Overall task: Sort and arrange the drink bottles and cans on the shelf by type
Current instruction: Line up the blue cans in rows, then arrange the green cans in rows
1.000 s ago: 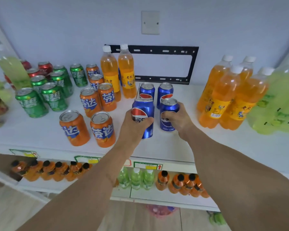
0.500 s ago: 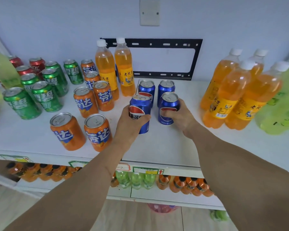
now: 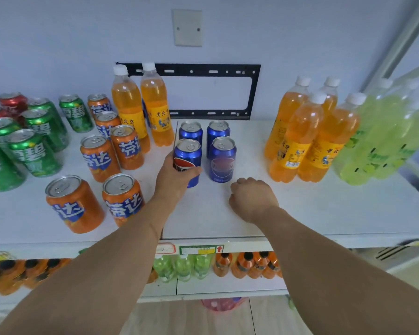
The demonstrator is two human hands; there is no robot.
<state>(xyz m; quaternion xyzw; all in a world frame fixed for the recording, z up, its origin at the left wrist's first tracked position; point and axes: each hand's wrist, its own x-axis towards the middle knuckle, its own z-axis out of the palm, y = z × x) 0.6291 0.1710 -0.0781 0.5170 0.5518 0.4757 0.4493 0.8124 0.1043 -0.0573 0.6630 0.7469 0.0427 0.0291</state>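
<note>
Sorting at 9 o'clock: green cans (image 3: 35, 151) and red cans (image 3: 12, 101) stand grouped at the far left of the shelf (image 3: 324, 213).
Orange cans (image 3: 99, 158): a loose cluster at 10 o'clock of my left hand, with two orange bottles (image 3: 140, 110) behind them.
Left hand (image 3: 174, 177): my fingers wrap the front-left blue can (image 3: 188, 155), which stands upright with its base about on the shelf.
Blue group: the front-right blue can (image 3: 223, 160) stands free just beside it, two more blue cans (image 3: 205, 131) at 12 o'clock.
Right hand (image 3: 252, 198): loosely curled, holding nothing, at 5 o'clock of the free can.
Right side: more orange bottles (image 3: 307, 136), then green bottles (image 3: 385, 131), at 2 o'clock.
Risk: if I slide my can carelessly, I judge it could knock its neighbour over; my left forearm passes close to the nearest orange can (image 3: 122, 201).
</note>
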